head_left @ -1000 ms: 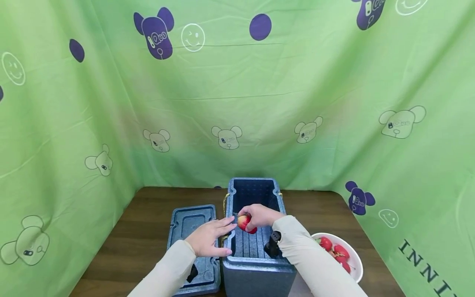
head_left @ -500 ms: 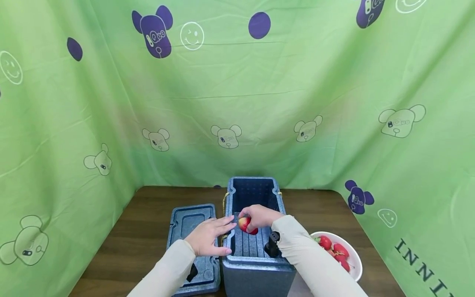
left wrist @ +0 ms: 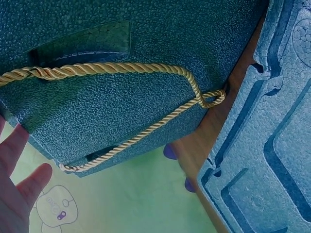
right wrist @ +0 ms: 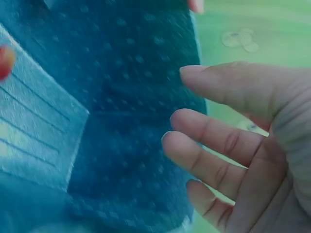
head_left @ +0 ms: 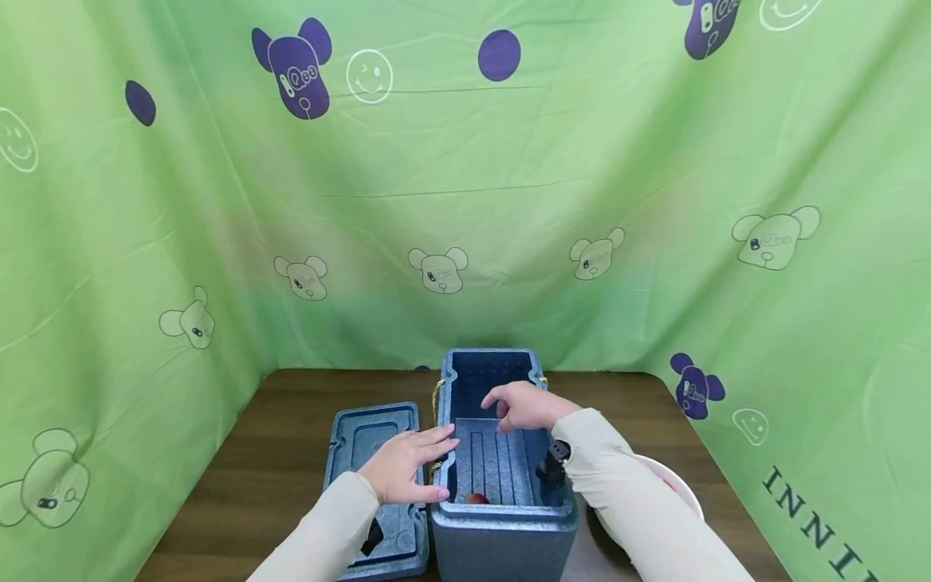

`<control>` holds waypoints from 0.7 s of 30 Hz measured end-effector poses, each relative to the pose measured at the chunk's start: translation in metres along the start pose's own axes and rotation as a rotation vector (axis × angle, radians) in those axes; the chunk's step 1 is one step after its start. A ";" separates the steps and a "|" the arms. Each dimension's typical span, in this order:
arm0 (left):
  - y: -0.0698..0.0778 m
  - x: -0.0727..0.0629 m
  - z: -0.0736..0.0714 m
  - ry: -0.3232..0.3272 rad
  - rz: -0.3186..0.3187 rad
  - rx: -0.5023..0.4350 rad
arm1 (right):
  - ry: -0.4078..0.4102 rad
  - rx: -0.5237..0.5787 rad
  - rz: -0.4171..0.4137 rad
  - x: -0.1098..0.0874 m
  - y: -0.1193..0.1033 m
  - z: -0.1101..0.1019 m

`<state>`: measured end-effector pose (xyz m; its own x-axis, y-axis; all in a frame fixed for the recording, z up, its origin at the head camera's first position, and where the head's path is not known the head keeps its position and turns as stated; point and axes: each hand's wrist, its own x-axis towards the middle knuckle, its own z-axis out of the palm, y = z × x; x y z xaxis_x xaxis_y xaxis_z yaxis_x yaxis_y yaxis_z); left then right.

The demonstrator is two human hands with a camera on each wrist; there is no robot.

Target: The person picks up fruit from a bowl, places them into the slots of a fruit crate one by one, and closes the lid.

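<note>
Above the box my right hand [head_left: 525, 406] hovers with its fingers loosely bent and nothing between them; in the right wrist view the thumb and fingers of this hand [right wrist: 248, 145] are apart. The deep blue-grey foam box [head_left: 505, 525] stands uncovered. On its grooved floor lies a small apple-like, red-and-yellow fruit [head_left: 477, 499], mostly hidden behind the near rim in the head view; part of this fruit [right wrist: 6, 62] shows at the right wrist view's left edge. My left hand [head_left: 406, 469], fingers straight, is at the box's left rim.
The box's foam lid [head_left: 407, 533] lies on the wooden table [head_left: 291, 453] to the left. A yellow twisted rope [left wrist: 116, 69] runs along the box's side. At the right a white bowl [head_left: 680, 482] is mostly hidden under my right sleeve. A green curtain hangs behind.
My right hand has let go of the fruit, which now lies on the box floor near the front. That hand has risen and moved right. The left hand has stayed at the rim.
</note>
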<state>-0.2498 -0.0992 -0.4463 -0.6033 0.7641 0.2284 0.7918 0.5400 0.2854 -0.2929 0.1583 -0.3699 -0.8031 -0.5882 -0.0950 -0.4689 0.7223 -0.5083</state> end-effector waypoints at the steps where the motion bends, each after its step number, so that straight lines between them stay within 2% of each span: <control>1: 0.000 0.000 0.000 0.001 -0.003 -0.003 | 0.009 0.005 0.000 -0.003 0.001 -0.004; 6: -0.001 0.000 0.002 -0.005 -0.013 -0.016 | 0.045 0.024 0.001 -0.015 0.008 -0.019; 12: 0.000 0.000 0.001 -0.032 -0.047 -0.035 | 0.064 0.005 -0.037 -0.025 0.016 -0.024; 21: 0.001 -0.001 -0.001 -0.014 -0.027 -0.032 | 0.072 0.025 -0.051 -0.039 0.031 -0.029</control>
<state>-0.2483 -0.0998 -0.4457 -0.6226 0.7547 0.2070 0.7720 0.5490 0.3205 -0.2871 0.2141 -0.3572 -0.8032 -0.5957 -0.0076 -0.5012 0.6825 -0.5319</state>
